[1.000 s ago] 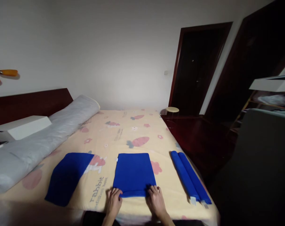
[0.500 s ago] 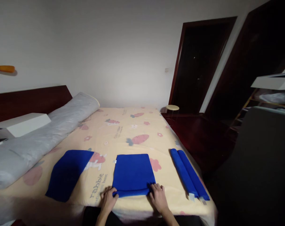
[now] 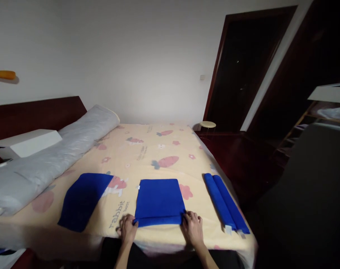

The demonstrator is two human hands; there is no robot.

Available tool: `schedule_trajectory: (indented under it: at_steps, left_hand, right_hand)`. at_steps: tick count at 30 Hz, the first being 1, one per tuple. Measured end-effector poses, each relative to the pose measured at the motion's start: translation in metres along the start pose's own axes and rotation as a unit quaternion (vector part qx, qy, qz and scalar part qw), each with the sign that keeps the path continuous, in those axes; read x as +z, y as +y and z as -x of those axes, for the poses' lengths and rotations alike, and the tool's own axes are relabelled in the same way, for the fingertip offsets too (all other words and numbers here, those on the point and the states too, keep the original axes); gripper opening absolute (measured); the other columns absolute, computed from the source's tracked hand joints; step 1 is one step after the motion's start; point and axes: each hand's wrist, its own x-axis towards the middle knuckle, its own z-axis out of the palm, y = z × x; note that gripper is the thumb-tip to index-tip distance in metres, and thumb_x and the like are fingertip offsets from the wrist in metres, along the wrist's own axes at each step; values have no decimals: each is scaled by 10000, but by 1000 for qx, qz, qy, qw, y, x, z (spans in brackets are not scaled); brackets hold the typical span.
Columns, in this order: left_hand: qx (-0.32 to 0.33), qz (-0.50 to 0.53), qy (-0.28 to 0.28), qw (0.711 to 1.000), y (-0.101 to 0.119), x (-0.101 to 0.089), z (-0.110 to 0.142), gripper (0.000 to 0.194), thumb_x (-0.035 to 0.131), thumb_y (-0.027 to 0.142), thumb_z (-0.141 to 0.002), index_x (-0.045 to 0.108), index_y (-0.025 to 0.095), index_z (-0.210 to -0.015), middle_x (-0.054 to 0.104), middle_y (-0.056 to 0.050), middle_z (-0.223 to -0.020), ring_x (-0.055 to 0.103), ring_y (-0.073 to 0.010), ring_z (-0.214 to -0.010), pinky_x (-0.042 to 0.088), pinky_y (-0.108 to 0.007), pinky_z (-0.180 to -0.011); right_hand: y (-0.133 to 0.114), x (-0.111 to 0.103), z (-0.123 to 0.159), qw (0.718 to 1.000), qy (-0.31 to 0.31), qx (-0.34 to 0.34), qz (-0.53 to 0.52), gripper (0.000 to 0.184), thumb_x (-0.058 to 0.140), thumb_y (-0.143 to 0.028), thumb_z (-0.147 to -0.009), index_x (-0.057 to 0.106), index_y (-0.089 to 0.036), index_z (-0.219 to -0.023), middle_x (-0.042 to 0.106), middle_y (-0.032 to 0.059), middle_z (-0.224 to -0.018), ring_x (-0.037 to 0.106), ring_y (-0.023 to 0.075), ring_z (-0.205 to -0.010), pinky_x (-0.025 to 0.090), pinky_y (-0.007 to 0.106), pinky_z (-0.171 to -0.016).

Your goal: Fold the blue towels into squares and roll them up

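A blue cloth (image 3: 160,198) lies flat on the bed in front of me, its near edge rolled into a thin band. My left hand (image 3: 128,228) pinches the left end of that band. At the other end, my right hand (image 3: 192,227) grips the right corner with bent fingers. A small white tag shows on the cloth's left edge. Off to the left lies a second blue cloth (image 3: 84,201), spread out and untouched. Two rolled blue cloths (image 3: 226,203) rest side by side on the right, with white tags at their near ends.
The bed (image 3: 147,149) has a yellow sheet with carrots and lettering. A long grey bundle (image 3: 74,136) and a white box (image 3: 32,144) lie by the dark headboard (image 3: 40,112). A round stool (image 3: 208,124) stands beyond, near a dark door (image 3: 251,74). Shelves stand at right.
Both hands stay at the rolled near edge of the cloth; my right hand's fingers have shifted slightly outward at the corner. The whole view has tilted a little.
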Motion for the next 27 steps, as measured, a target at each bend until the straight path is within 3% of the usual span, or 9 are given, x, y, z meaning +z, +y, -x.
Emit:
schedule_trajectory:
  at_steps: [3,7,12,15,17,19,21,25,27]
  left_hand:
    - [15,-23,29,999,19,0,6,316,487,79,-766,638,249,-985,617,-53,-1101,508,-252,-1132,354,-403,-883]
    - [82,-50,23,995,37,-4,10,367,425,-10,-750,657,256,-853,626,-25,-988,547,-207,-1051,330,-401,-928]
    - [100,-75,60,990,42,6,19,287,445,95,-816,686,231,-895,660,-74,-1022,570,-255,-1060,368,-466,-951]
    - [221,-32,85,971,43,30,32,347,408,169,-879,681,244,-1079,653,-88,-1205,556,-250,-1167,394,-446,-1019]
    - [320,-1,67,945,43,49,40,438,367,213,-917,568,259,-1303,584,-70,-1370,501,-230,-1286,397,-421,-1075]
    - [365,6,50,930,44,65,44,519,339,257,-942,376,257,-1459,486,-58,-1482,423,-219,-1373,389,-428,-1114]
    - [369,-5,43,928,43,76,44,548,316,281,-961,263,249,-1505,429,-54,-1522,380,-210,-1404,371,-437,-1140]
    - [371,-30,25,928,43,79,38,523,281,272,-979,264,238,-1501,399,-48,-1534,347,-186,-1420,346,-421,-1162]
    - [376,-36,12,926,41,74,34,516,277,267,-981,269,254,-1497,396,-41,-1535,343,-179,-1422,337,-422,-1164]
  right_hand:
    - [-10,3,-3,1000,8,-10,11,387,406,-83,-825,633,-225,-1103,630,84,-1031,540,245,-952,349,407,-878]
    - [-21,4,-2,998,-15,-55,-12,405,407,-25,-778,644,-254,-1012,631,49,-968,534,225,-908,364,370,-859]
    - [-34,2,1,999,-22,-34,-21,186,482,-152,-831,638,-227,-898,625,63,-921,534,245,-885,375,389,-836]
    - [-46,3,1,999,-20,-27,-20,166,476,-197,-873,639,-223,-887,637,75,-944,547,252,-897,388,408,-852]
    - [-52,8,1,999,-14,-24,-23,231,467,-149,-861,653,-230,-971,658,79,-1007,565,251,-927,403,409,-876]
    - [-58,15,1,998,-16,-36,-44,356,454,-91,-835,646,-242,-1095,671,72,-1101,580,246,-998,413,405,-927]
    - [-62,22,2,993,-36,-73,-81,458,433,-55,-818,620,-236,-1195,668,62,-1187,583,226,-1084,419,382,-979]
    - [-73,32,5,974,-87,-162,-135,476,426,-107,-863,561,-179,-1313,618,76,-1320,538,196,-1232,376,369,-1088]
    - [-76,34,4,971,-97,-169,-137,444,406,-168,-919,542,-181,-1342,604,71,-1341,512,189,-1274,344,387,-1120]
